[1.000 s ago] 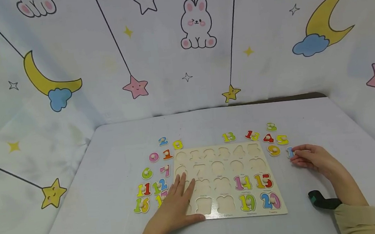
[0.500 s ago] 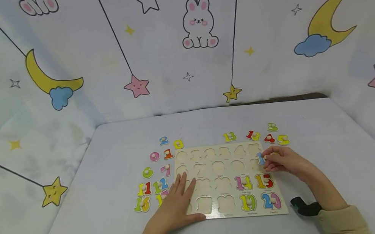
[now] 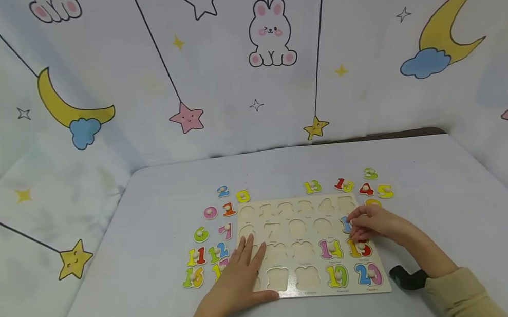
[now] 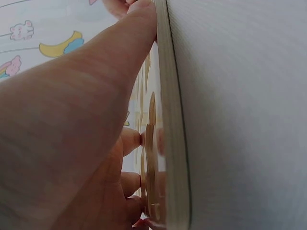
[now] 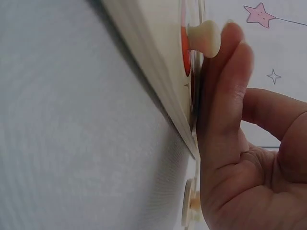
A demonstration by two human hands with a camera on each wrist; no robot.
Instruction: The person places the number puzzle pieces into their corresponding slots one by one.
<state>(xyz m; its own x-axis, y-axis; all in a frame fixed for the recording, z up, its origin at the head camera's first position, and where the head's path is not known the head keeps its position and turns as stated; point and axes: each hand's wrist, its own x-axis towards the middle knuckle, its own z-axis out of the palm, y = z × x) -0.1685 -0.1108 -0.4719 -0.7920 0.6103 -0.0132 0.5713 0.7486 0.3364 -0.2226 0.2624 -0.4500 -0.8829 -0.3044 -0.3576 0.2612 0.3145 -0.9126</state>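
In the head view a wooden number puzzle board (image 3: 317,294) lies on the white table. My left hand (image 3: 236,281) rests spread on its left front part, covering some recesses; the left wrist view shows those fingertips touching the board's face. At the right end of the second row, my right hand (image 3: 382,225) pinches a blue number puzzle piece (image 3: 345,225), mostly hidden by the fingers. Just below sit the 14 piece (image 3: 330,249) and the 15 piece (image 3: 360,247), with the 19 (image 3: 337,276) and 20 (image 3: 368,274) under them. A round wooden knob (image 5: 206,38) stands near my right fingertips.
Loose number pieces lie left of the board, including the 11 (image 3: 196,256), 16 (image 3: 193,277) and 6 (image 3: 200,234). Behind it are the 13 (image 3: 312,187) and the 4 (image 3: 366,189). A patterned curtain (image 3: 227,78) hangs behind the table.
My right hand has carried the blue number piece leftward from beside the board to the second row's right end, then slightly lower. The left hand has stayed in place.
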